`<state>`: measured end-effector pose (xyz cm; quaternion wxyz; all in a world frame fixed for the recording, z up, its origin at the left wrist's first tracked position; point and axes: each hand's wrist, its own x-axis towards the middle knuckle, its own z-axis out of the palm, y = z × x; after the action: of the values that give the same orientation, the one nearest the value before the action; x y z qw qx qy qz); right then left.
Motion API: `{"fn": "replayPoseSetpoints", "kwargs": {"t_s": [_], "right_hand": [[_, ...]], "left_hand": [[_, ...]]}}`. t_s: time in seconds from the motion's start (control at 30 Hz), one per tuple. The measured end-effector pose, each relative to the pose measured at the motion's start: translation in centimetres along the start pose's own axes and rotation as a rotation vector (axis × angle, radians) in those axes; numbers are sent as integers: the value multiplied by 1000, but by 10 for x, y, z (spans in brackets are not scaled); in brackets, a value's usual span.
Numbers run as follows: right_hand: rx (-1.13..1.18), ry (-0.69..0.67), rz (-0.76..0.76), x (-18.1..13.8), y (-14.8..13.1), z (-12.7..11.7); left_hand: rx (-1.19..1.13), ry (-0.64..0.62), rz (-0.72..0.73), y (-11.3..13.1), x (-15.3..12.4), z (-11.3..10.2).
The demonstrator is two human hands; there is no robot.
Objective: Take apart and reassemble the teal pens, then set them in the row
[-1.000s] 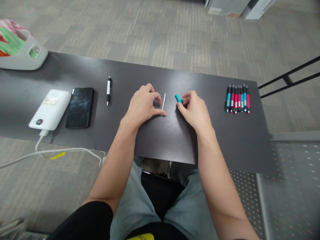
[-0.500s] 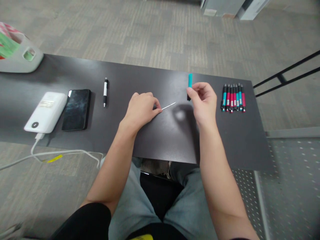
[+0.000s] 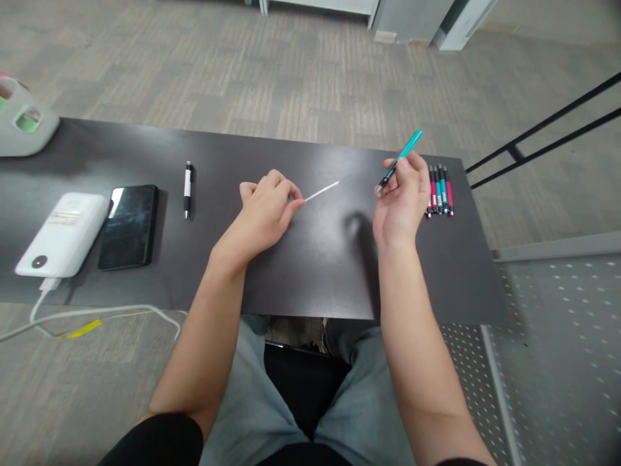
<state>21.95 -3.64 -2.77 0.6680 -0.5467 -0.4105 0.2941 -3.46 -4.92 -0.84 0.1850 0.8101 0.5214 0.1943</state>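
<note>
Teal pen barrel (image 3: 400, 158) is pinched between the thumb and fingertips of the right hand (image 3: 398, 200), lifted off the dark table (image 3: 310, 259), its long axis slanting up and away to the right with the dark tip nearest the fingers. Off to the left of that tip, well apart, a thin white refill (image 3: 321, 191) is held at its near end by the closed fingers of the left hand (image 3: 264, 210), pointing right toward the barrel.

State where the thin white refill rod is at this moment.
In the head view, the thin white refill rod sits mid-table, pinched at one end by the left hand, its free end pointing toward the right hand.
</note>
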Motion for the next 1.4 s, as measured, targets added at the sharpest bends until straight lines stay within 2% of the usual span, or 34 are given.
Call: {"fn": "replayPoseSetpoints", "kwargs": {"t_s": [0.1, 0.23, 0.37, 0.47, 0.73, 0.97, 1.07, 1.2, 1.3, 1.4], "right_hand": [[-238, -163, -34, -3, 6, -1], [-358, -412, -109, -20, 1, 4], [-459, -728, -291, -33, -7, 7], [-483, -841, -349, -36, -9, 9], [-442, -745, -341, -37, -8, 13], [-440, -712, -338, -37, -8, 11], [-435, -717, -348, -37, -7, 11], [-409, -726, -364, -37, -7, 13], [-419, -732, -350, -38, -6, 13], [-453, -735, -324, -38, -6, 13]], "left_hand": [[-282, 118, -63, -8, 5, -6], [-633, 216, -101, -15, 13, -5], [-786, 274, -87, -18, 15, -3], [-824, 263, -87, -17, 13, -5], [-774, 255, -92, -8, 13, -7], [-716, 243, -78, -13, 12, -2], [-667, 201, -105, -14, 11, -1], [-692, 134, -44, -13, 10, -1], [-741, 152, -34, -13, 10, -2], [-726, 207, -94, -12, 10, -4]]}}
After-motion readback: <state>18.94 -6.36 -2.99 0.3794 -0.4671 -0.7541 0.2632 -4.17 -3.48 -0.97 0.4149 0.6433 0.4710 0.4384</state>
